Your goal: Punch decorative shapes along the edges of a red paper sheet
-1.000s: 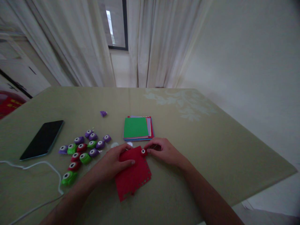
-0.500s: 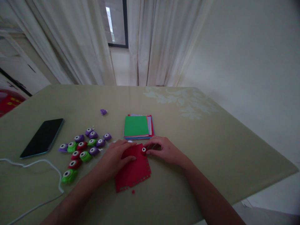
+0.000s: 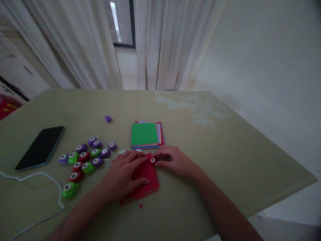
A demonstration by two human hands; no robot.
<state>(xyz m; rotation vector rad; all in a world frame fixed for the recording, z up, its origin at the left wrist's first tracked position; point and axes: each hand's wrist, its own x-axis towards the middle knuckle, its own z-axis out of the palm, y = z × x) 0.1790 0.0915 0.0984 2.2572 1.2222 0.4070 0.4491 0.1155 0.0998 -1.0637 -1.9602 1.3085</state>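
Two bare hands work near the middle of a wide olive tabletop (image 3: 225,140) that carries a pale flower print at its far right. White curtains (image 3: 160,43) hang behind it, with a dark window frame between them. On the left of the tabletop lies a black phone (image 3: 40,148), face up, and a white cable (image 3: 37,187) loops along the near left edge. A stack of coloured paper squares (image 3: 145,135), green on top, sits just beyond the hands. The left hand (image 3: 122,175) lies flat on a red paper sheet (image 3: 147,182), its fingers spread and pressing the sheet to the tabletop; a row of small holes runs along the sheet's near and right edges. The right hand (image 3: 175,162) has its fingers closed around a small red punch (image 3: 152,161) set on the sheet's far right corner. To the left, well apart from the sheet, a cluster of small punches (image 3: 85,160) in purple, green and red lies scattered. One lone purple piece (image 3: 108,118) rests farther back. A tiny red scrap (image 3: 140,206) lies just beside the sheet's near edge.
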